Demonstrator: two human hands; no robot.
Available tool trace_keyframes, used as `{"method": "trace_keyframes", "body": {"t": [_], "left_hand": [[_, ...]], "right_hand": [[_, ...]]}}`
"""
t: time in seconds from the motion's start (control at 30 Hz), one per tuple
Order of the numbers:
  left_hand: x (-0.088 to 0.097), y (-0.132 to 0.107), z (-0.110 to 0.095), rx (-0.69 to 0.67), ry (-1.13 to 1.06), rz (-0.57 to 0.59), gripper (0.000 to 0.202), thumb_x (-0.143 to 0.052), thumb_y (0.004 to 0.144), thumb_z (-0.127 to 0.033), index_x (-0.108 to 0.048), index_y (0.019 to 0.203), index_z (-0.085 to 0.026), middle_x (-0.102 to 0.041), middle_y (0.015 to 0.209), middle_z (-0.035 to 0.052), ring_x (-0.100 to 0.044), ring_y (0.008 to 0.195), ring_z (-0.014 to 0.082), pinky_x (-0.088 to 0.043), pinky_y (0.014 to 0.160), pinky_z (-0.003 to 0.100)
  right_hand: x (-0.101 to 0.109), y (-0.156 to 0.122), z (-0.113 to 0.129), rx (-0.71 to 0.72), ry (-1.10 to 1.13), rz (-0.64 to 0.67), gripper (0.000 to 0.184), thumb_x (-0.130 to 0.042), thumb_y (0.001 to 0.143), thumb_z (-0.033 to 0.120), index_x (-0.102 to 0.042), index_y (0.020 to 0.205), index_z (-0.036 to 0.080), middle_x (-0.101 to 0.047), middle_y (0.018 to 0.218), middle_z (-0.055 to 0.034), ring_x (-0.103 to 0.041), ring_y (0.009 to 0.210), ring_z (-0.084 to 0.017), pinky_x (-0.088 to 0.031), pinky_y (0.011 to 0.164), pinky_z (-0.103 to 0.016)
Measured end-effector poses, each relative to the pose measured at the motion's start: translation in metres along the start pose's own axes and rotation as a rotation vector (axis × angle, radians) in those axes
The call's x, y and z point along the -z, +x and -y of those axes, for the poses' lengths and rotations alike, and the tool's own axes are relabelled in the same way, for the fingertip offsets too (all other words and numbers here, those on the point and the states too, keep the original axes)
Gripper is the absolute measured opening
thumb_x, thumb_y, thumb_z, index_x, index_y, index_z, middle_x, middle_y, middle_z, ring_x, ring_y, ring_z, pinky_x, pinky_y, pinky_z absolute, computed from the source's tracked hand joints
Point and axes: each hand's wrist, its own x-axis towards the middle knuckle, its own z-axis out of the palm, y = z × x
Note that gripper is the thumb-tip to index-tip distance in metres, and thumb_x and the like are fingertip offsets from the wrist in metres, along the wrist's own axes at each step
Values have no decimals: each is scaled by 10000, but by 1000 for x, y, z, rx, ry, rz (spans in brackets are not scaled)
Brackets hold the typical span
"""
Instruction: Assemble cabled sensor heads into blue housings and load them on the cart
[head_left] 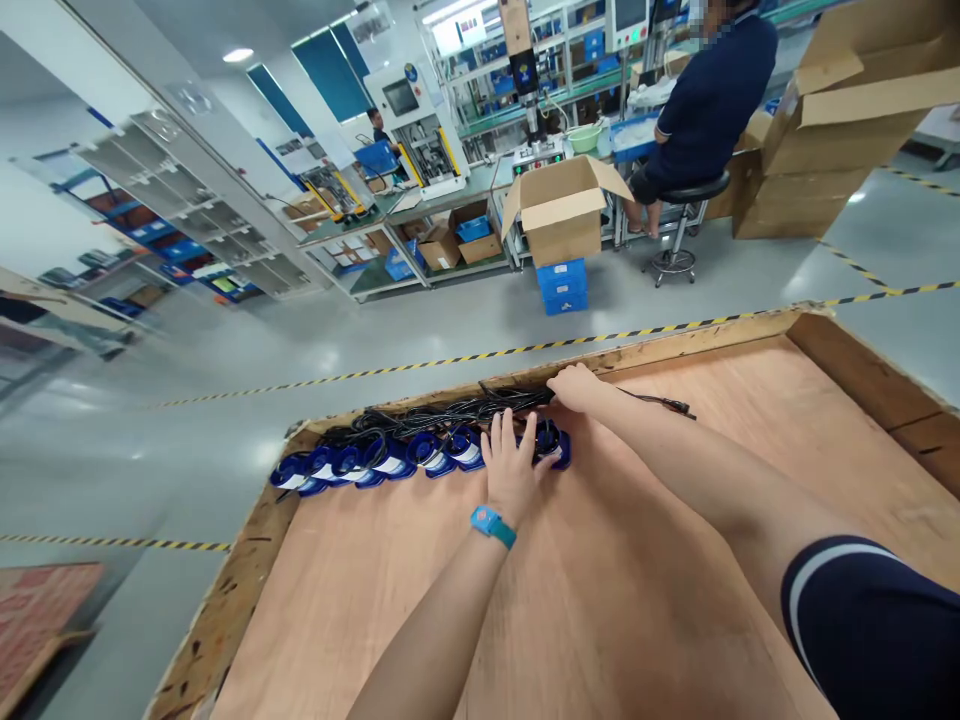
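Note:
In the head view, a row of blue round units (391,458) with white labels stands along the far wall of a wooden crate (420,580). A bundle of black cables (442,412) lies behind and partly over them. My left hand (511,470), with a blue band at the wrist, has its fingers spread over the right part of the row, beside the end unit (556,452). My right hand (576,388) is closed around the black cables at the far wall. A loose cable end (675,406) stretches out to its right.
Yellow-and-black floor tape (480,355) runs beyond the crate. Further off, an open cardboard box (562,215) rests on blue bins (564,288). A co-worker (712,100) sits on a stool by the machine bench. More large cartons (832,140) stand at the right.

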Motion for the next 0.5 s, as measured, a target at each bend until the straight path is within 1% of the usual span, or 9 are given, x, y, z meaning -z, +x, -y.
{"method": "trace_keyframes", "body": {"t": [0.07,0.13,0.17,0.23,0.3,0.37,0.4,0.47,0.5], "left_hand": [[-3,9,5,11,7,49,688,-667,884,-524,-484,1493,-261,-391,1584,204,-320,1490,412,-323,1175,655],[-6,16,8,10,4,85,663,-656,883,-550,-529,1462,-251,-451,1545,194,-337,1479,403,-297,1187,654],[-7,19,9,11,0,101,663,-651,883,-562,-538,1455,-245,-476,1522,196,-343,1473,400,-281,1191,657],[-9,25,10,17,-7,124,668,-631,888,-586,-541,1453,-240,-518,1473,198,-354,1460,398,-255,1195,659],[-9,30,10,24,-4,138,650,-597,909,-589,-537,1455,-241,-548,1428,191,-356,1453,391,-243,1196,651],[-4,31,11,23,11,155,617,-571,925,-576,-557,1430,-224,-578,1378,187,-381,1428,387,-282,1174,638],[0,30,12,19,23,161,598,-556,931,-569,-576,1404,-204,-593,1348,192,-404,1404,391,-322,1146,632],[7,28,16,1,41,158,574,-516,941,-560,-618,1328,-149,-616,1274,217,-459,1331,409,-401,1064,632],[6,29,18,11,40,131,576,-475,954,-559,-621,1307,-128,-626,1223,228,-474,1299,427,-424,1019,647]], "right_hand": [[-12,-23,0,-21,-19,-111,319,-520,970,206,-644,1243,99,-623,1276,-221,-507,1259,-331,-346,1066,-455],[-29,-52,-1,-12,55,-254,375,-406,999,166,-590,1320,103,-572,1358,-206,-465,1295,-313,-343,1082,-457],[-40,-65,-2,30,137,-315,380,-387,1006,168,-592,1322,117,-576,1358,-187,-474,1282,-297,-354,1083,-451],[-61,-85,-2,147,349,-379,351,-458,1003,227,-602,1313,151,-611,1313,-153,-508,1243,-274,-373,1092,-450],[-74,-93,4,193,517,-337,412,-613,942,290,-587,1326,144,-619,1296,-164,-514,1242,-293,-364,1111,-492],[-73,-94,14,124,593,-291,487,-715,871,285,-585,1304,104,-608,1301,-197,-509,1250,-316,-349,1118,-517],[-68,-96,20,82,605,-283,456,-723,861,263,-600,1267,96,-615,1292,-196,-516,1240,-311,-349,1118,-507],[-56,-109,31,-5,602,-311,318,-675,901,246,-632,1195,133,-658,1242,-114,-556,1179,-247,-379,1097,-420],[-53,-121,36,-65,600,-327,228,-580,953,213,-639,1167,166,-688,1174,-41,-586,1098,-196,-413,1051,-376]]}}
